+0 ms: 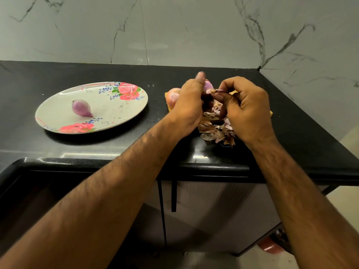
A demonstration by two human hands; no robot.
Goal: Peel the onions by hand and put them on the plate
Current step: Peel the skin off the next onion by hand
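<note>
One peeled purple onion point(81, 108) lies on a white plate with pink roses point(116, 111) at the left of the black counter. Over a yellow board point(168, 106) at the right, my left hand point(189, 105) grips an onion point(208, 86), mostly hidden behind its fingers. My right hand point(245, 107) pinches a strip of that onion's skin point(217, 91) between thumb and fingers. An unpeeled onion point(173, 97) sits on the board just left of my left hand. A heap of dry peels point(215, 131) lies below the hands.
The black counter point(97, 148) ends in a rounded front edge with cabinet doors beneath. A marble wall stands behind and at the right. A reddish bin point(272, 247) with peels is on the floor at the lower right.
</note>
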